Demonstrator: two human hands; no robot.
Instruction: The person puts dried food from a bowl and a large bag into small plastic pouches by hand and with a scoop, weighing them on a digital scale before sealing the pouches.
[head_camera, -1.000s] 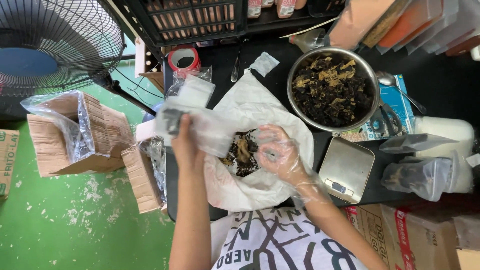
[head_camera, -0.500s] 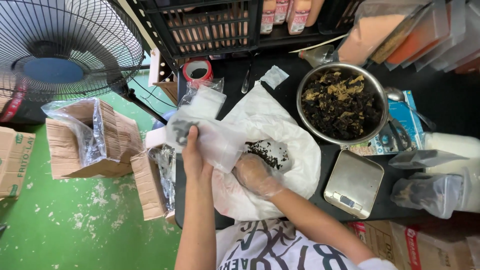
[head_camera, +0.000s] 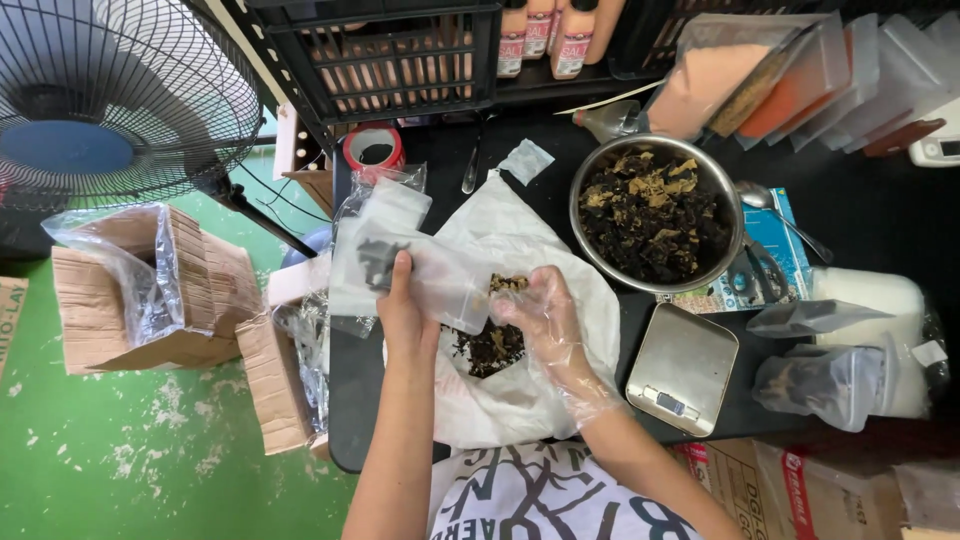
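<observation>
My left hand grips a small clear plastic bag with a few dark dried pieces inside, held over the black table. My right hand, in a thin clear plastic glove, pinches dark dried pieces at the bag's open mouth. Below both hands a pile of the same dark dried stuff lies on a large white plastic sheet. A metal bowl full of dark and tan dried pieces stands to the right of the sheet.
A small metal kitchen scale sits right of the sheet, filled clear bags beyond it. A red tape roll, a spoon and black crates are at the back. Cardboard boxes and a fan stand left, on the green floor.
My right hand rose from the pile up to the bag's mouth with dried pieces. My left hand kept its hold on the bag, shifting it slightly. The camera view moved a little.
</observation>
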